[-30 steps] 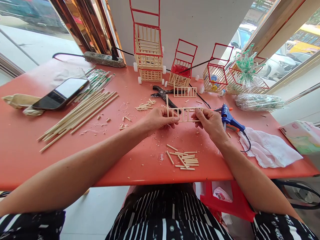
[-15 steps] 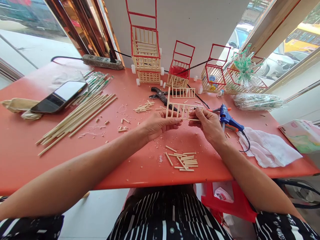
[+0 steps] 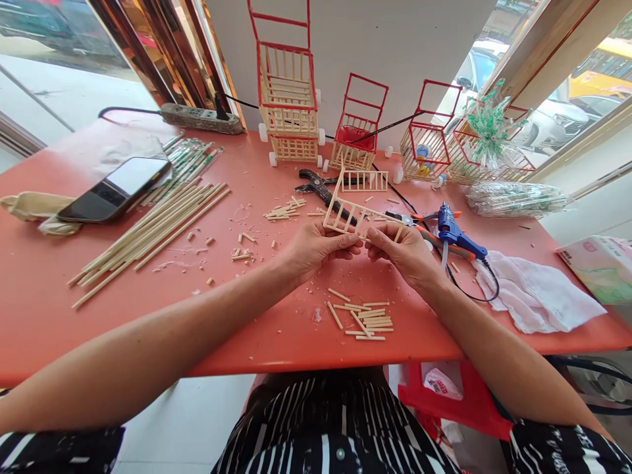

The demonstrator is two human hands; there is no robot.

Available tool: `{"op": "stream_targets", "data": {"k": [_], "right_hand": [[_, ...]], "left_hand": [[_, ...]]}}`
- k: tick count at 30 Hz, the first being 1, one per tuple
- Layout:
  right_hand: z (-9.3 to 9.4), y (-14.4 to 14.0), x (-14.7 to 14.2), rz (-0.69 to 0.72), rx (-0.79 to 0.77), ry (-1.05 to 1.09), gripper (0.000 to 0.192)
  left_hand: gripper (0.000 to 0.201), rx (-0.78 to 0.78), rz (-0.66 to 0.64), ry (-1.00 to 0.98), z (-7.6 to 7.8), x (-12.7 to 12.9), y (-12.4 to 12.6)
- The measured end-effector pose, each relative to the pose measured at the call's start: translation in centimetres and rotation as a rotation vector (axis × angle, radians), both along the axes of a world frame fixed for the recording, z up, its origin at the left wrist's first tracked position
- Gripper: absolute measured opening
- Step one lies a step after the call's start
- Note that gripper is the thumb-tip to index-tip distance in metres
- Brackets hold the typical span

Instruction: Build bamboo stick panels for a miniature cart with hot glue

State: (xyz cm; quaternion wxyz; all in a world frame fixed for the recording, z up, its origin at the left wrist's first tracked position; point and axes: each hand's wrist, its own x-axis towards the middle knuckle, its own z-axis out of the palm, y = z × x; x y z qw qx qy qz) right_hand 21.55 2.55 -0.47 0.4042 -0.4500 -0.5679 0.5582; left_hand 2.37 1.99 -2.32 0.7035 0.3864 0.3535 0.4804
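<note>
Between my two hands is a small ladder-like frame of pale wooden sticks [image 3: 349,214], tilted down to the right, with one longer stick rising from its left end. My left hand [image 3: 326,247] is closed, pinching its lower rail near the left. My right hand [image 3: 399,249] grips the same rail further right, thumb on top, the thumbs close together. A second slatted frame [image 3: 365,182] lies just behind. Below my hands is a pile of short cut sticks [image 3: 368,319]. The blue glue gun [image 3: 457,234] rests right of my right hand.
Black-handled pliers [image 3: 323,191] lie behind my hands. Long sticks [image 3: 153,230] and a phone [image 3: 116,187] are on the left. Small stick carts [image 3: 289,99] with red handles stand along the wall. A white cloth [image 3: 538,296] and a box [image 3: 595,266] sit at the right.
The stick frame has tipped, its right end now lower. My right hand has shifted left along the rail, closer to my left hand, which stays about in place.
</note>
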Motion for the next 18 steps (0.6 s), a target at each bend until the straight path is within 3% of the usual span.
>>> {"op": "stream_targets", "data": {"k": [9,18], "right_hand": [[0.46,-0.23,0.10,0.033,0.067,-0.049,0.051],[-0.28,-0.10,0.07,0.028,0.125,0.003,0.043]], "left_hand": [[0.051,0.007,-0.046,0.023,0.02,0.05,-0.09],[0.048,-0.046,-0.073,0.000,0.38,0.00,-0.16]]}}
